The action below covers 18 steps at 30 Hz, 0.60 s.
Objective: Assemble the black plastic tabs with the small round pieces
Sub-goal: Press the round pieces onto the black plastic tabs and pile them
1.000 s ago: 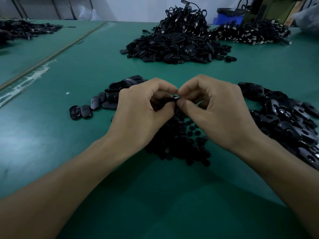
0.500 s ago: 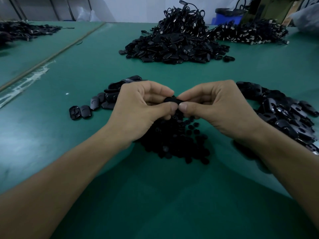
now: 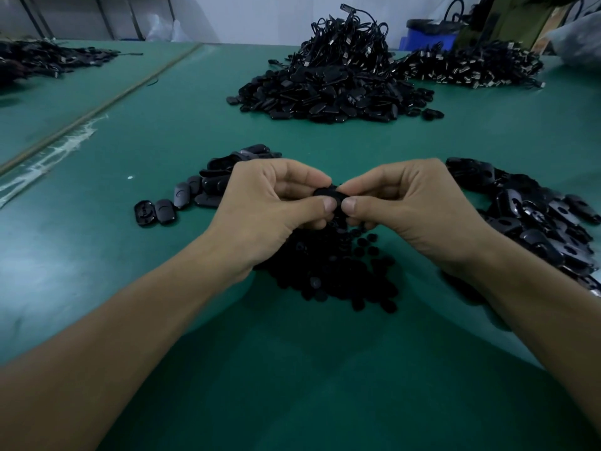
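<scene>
A black plastic tab (image 3: pixel 326 192) is held between both hands above the table's middle. My left hand (image 3: pixel 270 206) pinches its left end with thumb and curled fingers. My right hand (image 3: pixel 406 206) pinches its right end, thumb tip close to the left thumb. Most of the tab is hidden by the fingers, and I cannot tell whether a round piece sits in it. Under the hands lies a heap of small round black pieces (image 3: pixel 338 271). A pile of black tabs (image 3: pixel 536 219) lies to the right; a smaller group of tabs (image 3: pixel 195 196) lies to the left.
The green table mat (image 3: pixel 292 385) spreads toward me. A big heap of black tabs and cords (image 3: pixel 335 79) stands at the back centre, with another cord pile (image 3: pixel 471 65) behind it on the right. A dark pile (image 3: pixel 42 60) lies far left, a blue bin (image 3: pixel 429 34) at the back.
Both hands have lowered slightly and turned, so the thumbs now face me on the tab. The right hand drew back from the left a little, showing more of the tab.
</scene>
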Motion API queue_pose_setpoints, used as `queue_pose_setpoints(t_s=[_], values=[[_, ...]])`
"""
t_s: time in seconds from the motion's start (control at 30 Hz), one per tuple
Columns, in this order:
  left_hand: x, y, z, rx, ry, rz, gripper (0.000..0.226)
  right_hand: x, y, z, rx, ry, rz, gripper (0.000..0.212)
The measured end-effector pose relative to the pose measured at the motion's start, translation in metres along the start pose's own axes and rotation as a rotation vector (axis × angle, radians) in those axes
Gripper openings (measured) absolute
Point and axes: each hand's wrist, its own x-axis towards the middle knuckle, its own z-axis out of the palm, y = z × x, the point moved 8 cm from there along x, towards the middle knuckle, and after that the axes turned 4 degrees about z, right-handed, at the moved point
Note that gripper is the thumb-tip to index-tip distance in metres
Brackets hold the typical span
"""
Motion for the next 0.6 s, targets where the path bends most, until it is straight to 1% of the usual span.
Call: queue_pose_setpoints(t_s=[0.27, 0.43, 0.6], values=[[-0.0007, 0.0008, 0.0017, 0.018, -0.005, 0.003, 0.019, -0.0014, -0.0043, -0.0002, -0.072, 0.040, 0.009, 0.011], [-0.0012, 0.0021, 0.0018, 0.053, 0.005, 0.021, 0.018, -0.0002, -0.0040, 0.0021, -0.130, 0.067, 0.020, 0.014], [0.0003, 0.0037, -0.0035, 0.123, 0.036, 0.039, 0.018, -0.0028, -0.0065, 0.0065, -0.115, 0.032, -0.016, 0.016]])
